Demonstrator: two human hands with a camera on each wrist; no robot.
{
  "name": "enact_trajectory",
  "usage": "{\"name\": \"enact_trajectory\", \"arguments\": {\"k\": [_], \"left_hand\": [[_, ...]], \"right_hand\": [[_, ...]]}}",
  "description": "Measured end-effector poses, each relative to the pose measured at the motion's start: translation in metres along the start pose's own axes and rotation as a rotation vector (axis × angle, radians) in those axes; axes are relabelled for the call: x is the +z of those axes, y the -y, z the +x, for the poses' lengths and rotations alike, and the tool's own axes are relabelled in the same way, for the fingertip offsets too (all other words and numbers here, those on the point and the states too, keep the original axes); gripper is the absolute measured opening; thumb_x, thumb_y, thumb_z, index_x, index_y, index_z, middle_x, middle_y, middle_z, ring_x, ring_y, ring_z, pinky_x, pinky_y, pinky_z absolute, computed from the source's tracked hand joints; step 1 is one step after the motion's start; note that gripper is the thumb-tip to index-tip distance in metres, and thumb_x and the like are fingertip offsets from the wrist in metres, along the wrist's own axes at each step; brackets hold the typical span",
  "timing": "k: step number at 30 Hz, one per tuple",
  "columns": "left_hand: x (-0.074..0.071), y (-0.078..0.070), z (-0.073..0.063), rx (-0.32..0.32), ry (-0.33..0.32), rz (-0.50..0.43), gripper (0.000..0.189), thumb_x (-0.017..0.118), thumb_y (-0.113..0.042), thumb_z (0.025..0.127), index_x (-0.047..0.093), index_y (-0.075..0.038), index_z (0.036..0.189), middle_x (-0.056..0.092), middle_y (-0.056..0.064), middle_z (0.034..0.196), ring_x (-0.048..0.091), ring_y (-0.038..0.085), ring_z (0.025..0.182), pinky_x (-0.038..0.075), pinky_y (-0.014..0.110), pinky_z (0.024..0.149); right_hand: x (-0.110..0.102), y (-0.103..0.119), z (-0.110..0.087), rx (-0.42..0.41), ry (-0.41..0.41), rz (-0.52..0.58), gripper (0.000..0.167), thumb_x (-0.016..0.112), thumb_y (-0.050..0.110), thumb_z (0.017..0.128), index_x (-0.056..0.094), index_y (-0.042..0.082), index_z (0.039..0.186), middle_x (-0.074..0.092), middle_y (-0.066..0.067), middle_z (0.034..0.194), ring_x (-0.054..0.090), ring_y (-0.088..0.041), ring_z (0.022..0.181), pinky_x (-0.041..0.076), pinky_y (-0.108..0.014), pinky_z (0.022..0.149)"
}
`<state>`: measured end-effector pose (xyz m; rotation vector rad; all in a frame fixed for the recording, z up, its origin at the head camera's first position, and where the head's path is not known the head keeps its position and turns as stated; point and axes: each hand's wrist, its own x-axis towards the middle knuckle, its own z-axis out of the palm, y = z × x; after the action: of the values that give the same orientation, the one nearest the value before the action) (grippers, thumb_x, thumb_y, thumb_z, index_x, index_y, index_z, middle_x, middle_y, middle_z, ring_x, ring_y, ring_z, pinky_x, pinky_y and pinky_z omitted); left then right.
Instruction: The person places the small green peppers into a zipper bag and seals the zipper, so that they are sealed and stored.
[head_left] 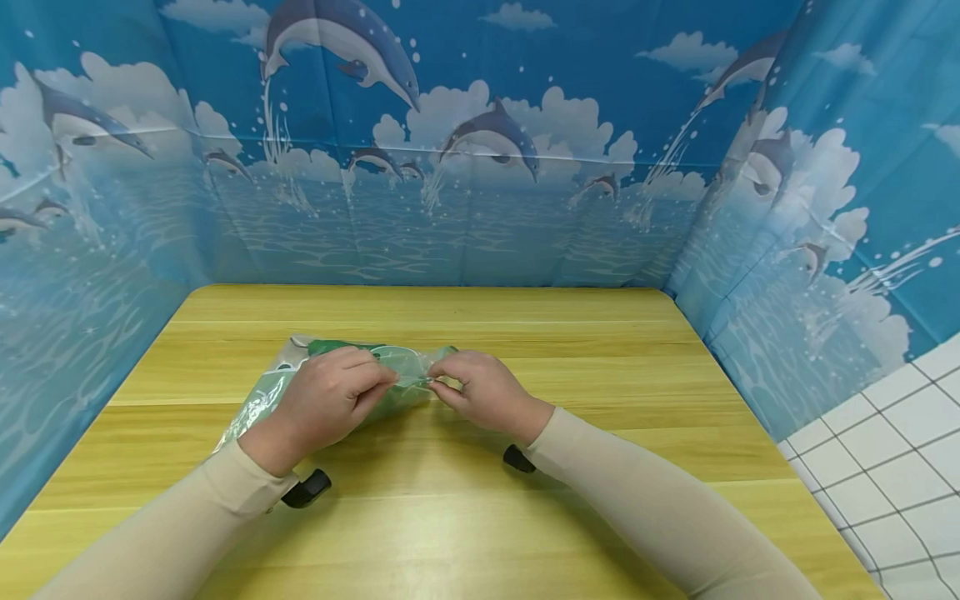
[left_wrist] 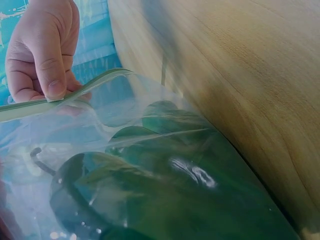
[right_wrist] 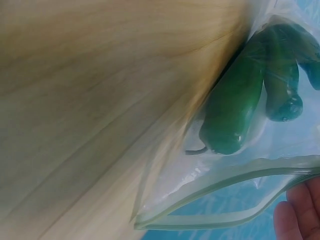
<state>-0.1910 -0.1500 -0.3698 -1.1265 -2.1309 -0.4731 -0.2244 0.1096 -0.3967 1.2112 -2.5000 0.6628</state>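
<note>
A clear zip bag (head_left: 258,402) with a green print lies across the wooden table's left half. Green peppers (right_wrist: 234,105) with thin stems show through the plastic in the right wrist view. My left hand (head_left: 328,396) pinches the bag's top edge between thumb and fingers. Close beside it, my right hand (head_left: 483,392) pinches the same edge with thumb and forefinger. Along the mouth runs a pale green zip strip (right_wrist: 200,196), its two sides parted toward the corner in the right wrist view. The left hand covers part of the bag in the head view.
The wooden table (head_left: 570,350) carries the bag. Blue dolphin-print curtains (head_left: 465,217) stand along its back and sides. White tiles (head_left: 885,467) show at the lower right. Black wrist devices (head_left: 306,489) sit under both wrists.
</note>
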Motion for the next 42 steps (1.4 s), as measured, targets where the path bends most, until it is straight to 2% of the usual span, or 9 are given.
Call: {"name": "enact_trajectory", "arguments": {"k": [18,42], "left_hand": [[0.0,0.0,0.0,0.004,-0.004,0.003,0.016,0.086,-0.004,0.082,0.08,-0.011,0.094,0.073,-0.001,0.083,0.069,0.015,0.074,0.06,0.033,0.066],[-0.001,0.0,0.001,0.014,-0.011,-0.001,0.019,0.086,-0.001,0.08,0.079,-0.011,0.095,0.074,-0.001,0.085,0.071,0.017,0.078,0.061,0.035,0.068]], "right_hand": [[0.003,-0.004,-0.004,0.022,-0.002,0.007,0.008,0.073,0.015,0.1,0.077,0.013,0.107,0.078,0.0,0.099,0.071,-0.012,0.083,0.059,-0.028,0.076],[0.009,-0.014,-0.008,0.089,0.045,0.015,0.011,0.07,0.019,0.103,0.077,0.014,0.109,0.08,-0.001,0.106,0.075,-0.019,0.097,0.062,-0.035,0.084]]}}
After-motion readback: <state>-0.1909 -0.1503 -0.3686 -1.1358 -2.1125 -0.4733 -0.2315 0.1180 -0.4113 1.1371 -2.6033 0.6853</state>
